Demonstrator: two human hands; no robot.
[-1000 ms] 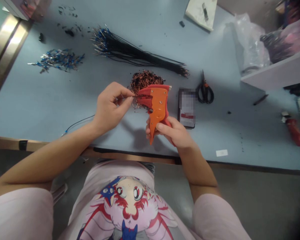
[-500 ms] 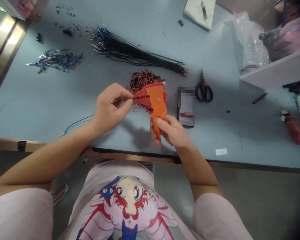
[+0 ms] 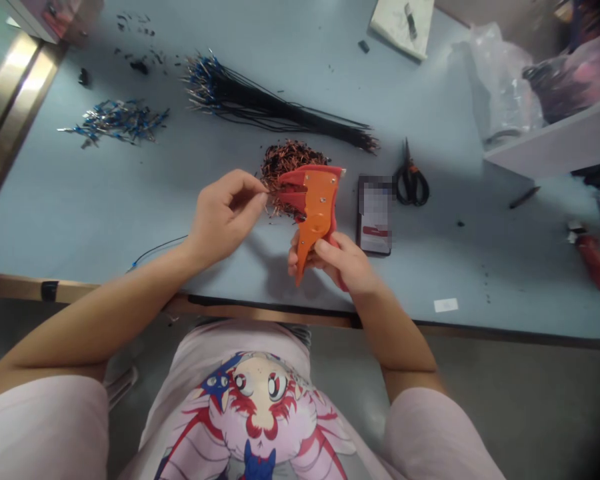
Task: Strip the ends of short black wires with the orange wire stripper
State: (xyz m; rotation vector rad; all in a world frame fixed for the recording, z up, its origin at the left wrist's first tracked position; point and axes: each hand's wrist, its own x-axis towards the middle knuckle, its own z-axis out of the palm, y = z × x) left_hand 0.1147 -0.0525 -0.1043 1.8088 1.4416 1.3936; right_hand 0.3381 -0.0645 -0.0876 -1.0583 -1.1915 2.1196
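Note:
My left hand (image 3: 225,217) pinches a thin dark wire, and its fingertips sit at the jaws of an orange and red wire stripper (image 3: 313,210). My right hand (image 3: 335,260) wraps around the stripper's lower grip, holding the tool tilted above the table. Behind the jaws lies a heap of copper-coloured wire clippings (image 3: 293,163), touching or nearly touching the tool. A thin black wire with a blue end (image 3: 155,250) runs from the table towards my left wrist. The wire's end inside the jaws is hidden.
A bundle of black wires with blue terminals (image 3: 260,107) and loose blue terminals (image 3: 115,122) lie at the back. Black-handled scissors (image 3: 411,183) and a phone (image 3: 375,215) sit to the right. A white shelf (image 3: 555,140) and plastic bag (image 3: 500,87) stand at the back right.
The stripper has tilted, its lower tip swinging left, and my right hand has shifted left with it. My left hand still pinches at the jaws.

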